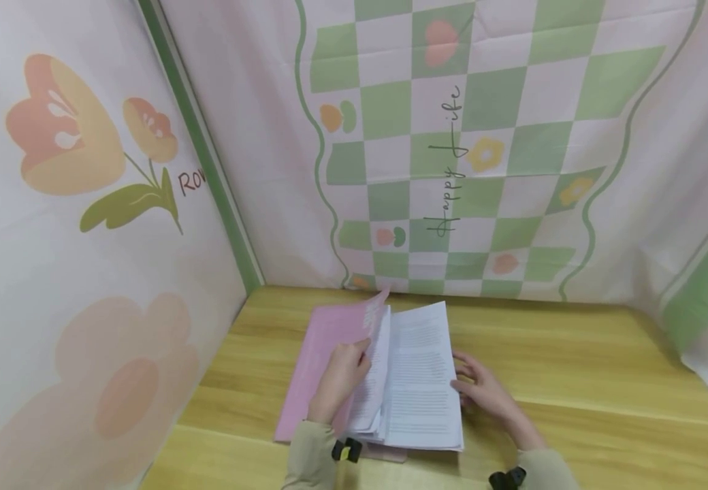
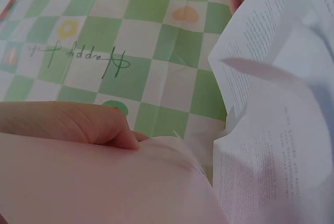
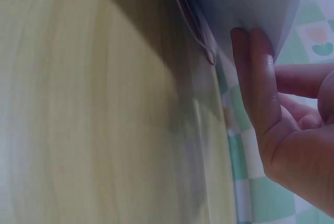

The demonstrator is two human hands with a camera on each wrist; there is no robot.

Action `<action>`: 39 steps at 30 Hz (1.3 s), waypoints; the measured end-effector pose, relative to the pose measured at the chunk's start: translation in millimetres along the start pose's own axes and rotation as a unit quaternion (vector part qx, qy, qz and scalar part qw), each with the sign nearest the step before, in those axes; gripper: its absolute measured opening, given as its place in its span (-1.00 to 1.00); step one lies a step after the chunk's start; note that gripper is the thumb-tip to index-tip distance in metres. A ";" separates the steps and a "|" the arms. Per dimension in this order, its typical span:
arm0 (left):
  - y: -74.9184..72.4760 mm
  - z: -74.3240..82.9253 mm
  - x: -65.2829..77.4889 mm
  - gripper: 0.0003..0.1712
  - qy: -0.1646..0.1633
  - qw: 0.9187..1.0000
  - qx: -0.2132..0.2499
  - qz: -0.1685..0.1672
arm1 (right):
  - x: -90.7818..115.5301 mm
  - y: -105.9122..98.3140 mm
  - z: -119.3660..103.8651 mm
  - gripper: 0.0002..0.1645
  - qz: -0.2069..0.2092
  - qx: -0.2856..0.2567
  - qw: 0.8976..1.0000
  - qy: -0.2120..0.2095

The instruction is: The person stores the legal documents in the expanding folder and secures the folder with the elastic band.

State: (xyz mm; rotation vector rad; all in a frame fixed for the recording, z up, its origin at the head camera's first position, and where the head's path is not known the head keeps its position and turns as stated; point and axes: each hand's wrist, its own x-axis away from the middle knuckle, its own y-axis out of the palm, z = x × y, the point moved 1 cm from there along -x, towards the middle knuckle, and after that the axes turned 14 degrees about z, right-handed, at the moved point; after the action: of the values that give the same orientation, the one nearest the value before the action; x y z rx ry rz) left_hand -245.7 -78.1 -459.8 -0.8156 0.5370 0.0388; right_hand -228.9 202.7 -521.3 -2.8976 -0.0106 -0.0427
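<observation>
A pink folder lies opened on the table, with a thick stack of printed white sheets spread within it. My left hand is over the pink cover; in the left wrist view, its thumb and fingers pinch the cover's edge. At the right margin of the sheets, my right hand has its thumb on one side and fingers on the other. The right wrist view shows the fingers against the underside of the raised paper. Part of the folder beneath the stack is hidden.
The wood-grain table extends to both sides of the folder. Behind it hangs a green-and-white checked curtain, and a flower-printed cloth wall stands on the left. Black wrist cameras show at both cuffs.
</observation>
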 end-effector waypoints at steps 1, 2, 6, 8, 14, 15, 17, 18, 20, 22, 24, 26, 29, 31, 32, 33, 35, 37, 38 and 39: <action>0.0 0.1 0.1 -0.70 0.001 1.000 -0.002 0.000 | -1.3 2.1 0.3 -0.17 -0.001 -0.005 1.000 0.002; -0.1 0.1 0.4 -0.75 0.000 1.000 -0.002 0.000 | -2.7 4.2 0.9 -0.17 -0.003 -0.009 1.000 0.001; 0.3 0.5 0.3 -0.80 0.004 1.000 -0.006 0.003 | -8.5 12.6 2.2 -0.17 -0.006 -0.018 1.000 -0.005; 0.6 0.4 0.1 -0.77 0.004 1.000 -0.006 0.005 | -11.3 16.8 2.3 -0.17 -0.007 -0.017 1.000 -0.009; 1.2 0.0 0.2 -0.84 -0.002 1.000 -0.004 0.002 | -14.5 27.6 1.0 -0.16 0.002 -0.016 1.000 0.014; 0.8 0.2 0.2 -0.86 -0.004 1.000 -0.002 0.001 | -14.4 28.8 0.8 -0.17 0.009 -0.015 1.000 0.023; 0.5 0.1 0.5 -0.87 -0.007 1.000 0.000 -0.003 | -13.7 30.6 0.3 -0.21 0.022 -0.010 0.999 0.038; 0.4 0.1 0.6 -0.86 -0.005 1.000 0.001 -0.002 | -13.4 31.0 0.5 -0.24 0.025 -0.007 0.999 0.041; 0.3 0.1 0.6 -0.83 -0.004 1.000 0.002 -0.001 | -12.3 30.7 1.3 -0.28 0.024 -0.004 0.999 0.038; 0.5 -0.1 0.6 -0.79 -0.002 1.000 0.000 -0.001 | -11.2 29.2 1.9 -0.30 0.010 -0.005 1.000 0.024; 0.7 -0.3 0.5 -0.80 0.000 1.000 -0.001 -0.001 | -10.3 27.2 2.2 -0.28 -0.012 -0.010 1.000 0.006; 0.7 0.2 0.0 -0.84 -0.002 1.000 -0.004 -0.004 | -10.0 25.2 2.2 -0.25 -0.032 -0.017 0.999 -0.007; 0.8 0.9 -0.7 -0.86 -0.001 1.000 -0.006 -0.005 | -10.4 23.5 1.5 -0.22 -0.053 -0.027 0.998 -0.015; 0.7 1.4 -1.0 -0.84 -0.001 1.000 -0.006 -0.006 | -11.1 23.6 1.2 -0.21 -0.057 -0.030 0.998 -0.014; 0.9 1.5 -1.0 -0.83 0.000 1.000 -0.006 -0.006 | -11.3 24.4 0.8 -0.21 -0.057 -0.033 0.998 -0.012; 0.9 1.6 -1.0 -0.83 0.001 1.000 -0.007 -0.006 | -11.6 25.5 0.5 -0.21 -0.058 -0.035 0.998 -0.012; 0.8 1.6 -0.8 -0.79 0.000 1.000 -0.007 -0.005 | -12.0 28.7 -0.2 -0.21 -0.056 -0.040 0.998 -0.009; 0.7 1.7 -0.2 -0.75 0.000 1.000 -0.007 -0.005 | -12.6 33.1 -0.6 -0.20 -0.059 -0.044 0.997 -0.012; 0.8 1.6 0.0 -0.78 0.002 1.000 -0.008 -0.004 | -12.9 35.7 -0.5 -0.20 -0.058 -0.046 0.997 -0.009; 0.8 1.7 0.3 -0.79 0.002 1.000 -0.010 -0.003 | -13.1 38.1 -0.6 -0.20 -0.059 -0.047 0.997 -0.010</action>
State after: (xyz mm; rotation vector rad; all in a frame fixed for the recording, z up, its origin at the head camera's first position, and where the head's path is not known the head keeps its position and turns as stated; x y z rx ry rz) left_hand -245.0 -76.4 -459.5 -0.8377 0.5387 0.0368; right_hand -241.6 165.5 -530.2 -2.9885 -0.1897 -0.0352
